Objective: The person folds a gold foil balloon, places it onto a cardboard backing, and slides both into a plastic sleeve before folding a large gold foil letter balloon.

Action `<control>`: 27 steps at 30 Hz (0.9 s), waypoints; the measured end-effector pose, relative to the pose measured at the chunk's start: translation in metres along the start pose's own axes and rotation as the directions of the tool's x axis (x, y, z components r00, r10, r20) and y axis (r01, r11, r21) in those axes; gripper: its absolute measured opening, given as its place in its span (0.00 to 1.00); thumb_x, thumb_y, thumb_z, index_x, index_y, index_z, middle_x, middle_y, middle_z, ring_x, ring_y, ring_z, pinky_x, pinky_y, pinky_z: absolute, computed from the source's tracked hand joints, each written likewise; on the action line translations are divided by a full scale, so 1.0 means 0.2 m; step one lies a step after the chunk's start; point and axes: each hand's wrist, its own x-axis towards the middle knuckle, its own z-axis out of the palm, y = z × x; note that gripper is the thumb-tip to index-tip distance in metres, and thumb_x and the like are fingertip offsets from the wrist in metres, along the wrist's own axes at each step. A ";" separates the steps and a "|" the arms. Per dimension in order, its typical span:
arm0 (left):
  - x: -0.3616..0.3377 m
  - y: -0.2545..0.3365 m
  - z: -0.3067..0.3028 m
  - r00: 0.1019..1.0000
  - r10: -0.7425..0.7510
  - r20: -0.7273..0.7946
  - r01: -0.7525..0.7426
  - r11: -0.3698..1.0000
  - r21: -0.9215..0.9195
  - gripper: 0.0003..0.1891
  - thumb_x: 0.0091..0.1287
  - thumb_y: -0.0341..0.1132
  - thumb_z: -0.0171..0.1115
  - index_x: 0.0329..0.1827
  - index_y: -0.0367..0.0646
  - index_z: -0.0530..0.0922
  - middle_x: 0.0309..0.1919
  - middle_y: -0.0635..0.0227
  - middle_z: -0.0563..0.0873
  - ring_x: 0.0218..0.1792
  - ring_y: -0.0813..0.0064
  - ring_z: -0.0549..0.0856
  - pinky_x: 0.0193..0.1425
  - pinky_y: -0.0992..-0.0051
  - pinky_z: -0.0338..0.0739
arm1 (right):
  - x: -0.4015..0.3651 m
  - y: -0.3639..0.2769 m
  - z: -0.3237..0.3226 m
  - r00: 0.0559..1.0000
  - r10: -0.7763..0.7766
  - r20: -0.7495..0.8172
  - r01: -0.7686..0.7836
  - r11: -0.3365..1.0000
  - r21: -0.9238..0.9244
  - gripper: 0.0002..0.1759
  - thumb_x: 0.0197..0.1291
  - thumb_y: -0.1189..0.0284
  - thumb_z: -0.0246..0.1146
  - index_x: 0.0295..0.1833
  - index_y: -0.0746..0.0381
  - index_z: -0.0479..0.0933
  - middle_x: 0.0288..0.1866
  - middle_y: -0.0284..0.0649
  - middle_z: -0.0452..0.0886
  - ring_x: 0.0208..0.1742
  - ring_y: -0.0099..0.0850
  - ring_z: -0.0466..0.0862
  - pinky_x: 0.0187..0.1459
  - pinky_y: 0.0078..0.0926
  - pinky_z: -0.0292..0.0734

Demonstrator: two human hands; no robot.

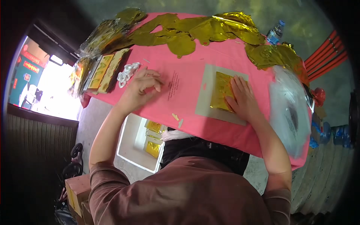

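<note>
My right hand (pixel 243 98) lies flat with fingers stretched over a folded gold foil piece (pixel 222 92). Under the foil is a pale flat sleeve (pixel 202 98) with a small hanging slot. My left hand (pixel 141 89) is over the table's left part, its fingers loosely bent and a gap showing by the thumb; nothing is visible in it. Close to its fingertips is a clear plastic bag (pixel 173 84) with printed text. A bundle of white ribbon (pixel 128 74) is just beyond that hand.
Gold foil balloons (pixel 182 45) spread along the far edge of the pink-covered table (pixel 232 133). Clear bags (pixel 288 112) are piled right, packaged stacks (pixel 107 71) left. A water bottle (pixel 275 33) stands at the back. Below, a white foam box (pixel 129 150) holds gold packets.
</note>
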 end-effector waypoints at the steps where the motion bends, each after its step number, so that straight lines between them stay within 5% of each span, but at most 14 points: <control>1: -0.03 -0.03 0.00 0.997 -0.050 0.061 0.054 0.997 -0.052 0.09 0.50 0.21 0.66 0.30 0.44 0.77 0.41 0.73 0.85 0.57 0.64 0.76 0.69 0.59 0.61 | 0.00 0.00 0.00 0.999 0.024 0.022 -0.023 1.000 -0.008 0.37 0.64 0.56 0.55 0.71 0.69 0.57 0.74 0.53 0.57 0.76 0.47 0.54 0.74 0.45 0.46; 5: -0.07 -0.12 -0.04 0.963 -0.057 0.264 0.082 0.993 -0.085 0.08 0.51 0.21 0.65 0.29 0.46 0.79 0.51 0.71 0.84 0.65 0.64 0.71 0.76 0.52 0.44 | 0.01 0.00 0.01 0.998 0.048 0.032 -0.048 0.999 0.000 0.37 0.64 0.55 0.55 0.71 0.69 0.58 0.74 0.53 0.56 0.76 0.47 0.53 0.74 0.47 0.45; 9: -0.06 -0.13 -0.14 0.943 0.020 0.331 -0.094 0.974 0.208 0.12 0.49 0.20 0.65 0.35 0.47 0.79 0.57 0.69 0.80 0.67 0.61 0.69 0.75 0.59 0.50 | 0.01 0.00 0.01 0.999 0.036 0.028 -0.036 0.999 -0.016 0.38 0.64 0.55 0.55 0.71 0.68 0.57 0.75 0.52 0.56 0.76 0.47 0.53 0.74 0.48 0.45; 12: -0.01 -0.08 -0.27 0.882 -0.108 0.459 0.047 0.989 0.142 0.18 0.49 0.21 0.65 0.44 0.47 0.79 0.59 0.65 0.78 0.63 0.62 0.73 0.72 0.62 0.58 | 0.01 -0.01 -0.02 0.995 0.061 0.076 -0.059 0.998 -0.029 0.38 0.65 0.56 0.54 0.72 0.68 0.55 0.76 0.52 0.54 0.77 0.46 0.51 0.74 0.44 0.44; 14: 0.06 -0.03 -0.33 0.724 -0.208 0.658 0.357 0.929 -0.100 0.23 0.50 0.21 0.66 0.52 0.45 0.76 0.59 0.62 0.78 0.59 0.64 0.77 0.69 0.67 0.64 | 0.01 -0.02 -0.02 0.991 0.085 0.101 -0.086 0.996 0.002 0.38 0.65 0.56 0.54 0.72 0.69 0.56 0.75 0.53 0.54 0.77 0.47 0.51 0.74 0.44 0.44; 17: 0.10 0.06 -0.05 0.904 -0.148 0.402 0.290 0.902 -0.320 0.20 0.61 0.35 0.66 0.56 0.42 0.75 0.60 0.57 0.77 0.60 0.60 0.76 0.65 0.70 0.69 | 0.02 -0.02 -0.02 0.992 0.085 0.095 -0.086 0.996 0.003 0.38 0.64 0.56 0.54 0.72 0.69 0.56 0.75 0.53 0.55 0.77 0.48 0.52 0.74 0.45 0.44; 18: 0.11 0.10 0.06 0.903 -0.146 0.405 0.290 0.901 -0.322 0.20 0.61 0.35 0.66 0.56 0.42 0.75 0.60 0.57 0.77 0.60 0.60 0.76 0.65 0.70 0.69 | 0.01 -0.02 -0.02 0.991 0.088 0.096 -0.089 0.996 0.004 0.38 0.64 0.56 0.54 0.72 0.69 0.56 0.75 0.53 0.55 0.77 0.48 0.52 0.74 0.45 0.44; 20: 0.11 0.12 0.26 0.985 -0.107 0.132 0.138 0.957 -0.256 0.23 0.61 0.38 0.67 0.59 0.43 0.74 0.66 0.59 0.73 0.70 0.58 0.65 0.73 0.62 0.59 | 0.01 -0.02 -0.02 0.995 0.063 0.075 -0.065 0.998 0.024 0.38 0.64 0.56 0.54 0.71 0.70 0.56 0.75 0.54 0.55 0.77 0.48 0.52 0.74 0.46 0.44; 23: 0.06 0.15 0.38 0.991 -0.029 0.130 0.032 0.999 -0.022 0.24 0.61 0.41 0.66 0.60 0.46 0.75 0.67 0.58 0.70 0.72 0.55 0.62 0.74 0.52 0.53 | 0.01 -0.02 -0.02 0.996 0.062 0.069 -0.065 0.997 0.035 0.38 0.64 0.56 0.54 0.71 0.70 0.56 0.75 0.53 0.55 0.77 0.47 0.52 0.74 0.46 0.43; 27: 0.03 0.10 0.28 0.966 -0.008 0.259 0.052 0.985 -0.166 0.20 0.62 0.40 0.66 0.56 0.47 0.78 0.66 0.58 0.72 0.73 0.55 0.61 0.74 0.46 0.47 | 0.00 -0.02 -0.03 0.993 0.072 0.091 -0.075 0.997 0.031 0.38 0.65 0.55 0.53 0.71 0.70 0.56 0.75 0.53 0.55 0.77 0.47 0.52 0.74 0.46 0.43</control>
